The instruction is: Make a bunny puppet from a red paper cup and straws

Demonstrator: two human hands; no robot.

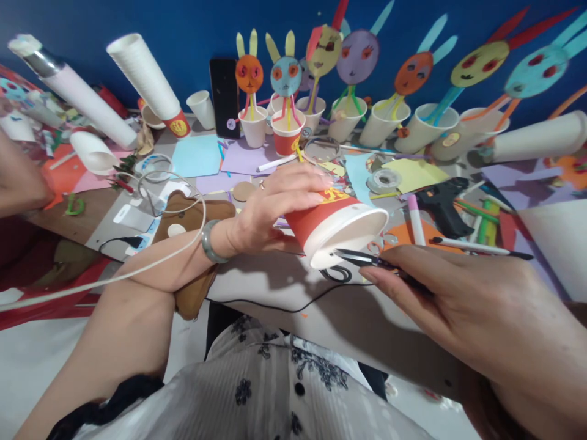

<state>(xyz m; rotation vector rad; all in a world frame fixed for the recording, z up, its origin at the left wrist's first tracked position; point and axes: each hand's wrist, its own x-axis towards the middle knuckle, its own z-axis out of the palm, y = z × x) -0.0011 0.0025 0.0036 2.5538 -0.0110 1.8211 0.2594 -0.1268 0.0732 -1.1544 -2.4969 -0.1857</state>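
My left hand [275, 211] is closed around a red paper cup [300, 221] with a yellow emblem. The cup lies tilted, its white open mouth facing right and toward me. In my right hand [463, 299] is a slim black-handled cutting tool [362, 257] with a bright metal strip; whether it is scissors or a knife I cannot tell. Its tip reaches the cup's lower rim, beside a small dark mark inside the wall. The fingers of my right hand hide most of the handle.
Paper cups with rabbit-faced figures [287, 76] line the back. A black glue gun [443, 205], a pink-capped marker [416, 220] and a tape roll [384, 179] lie to the right. Left are stacked cups [144, 76], a brown pouch [192, 226], a white cable [151, 269] and another person's arm [21, 165].
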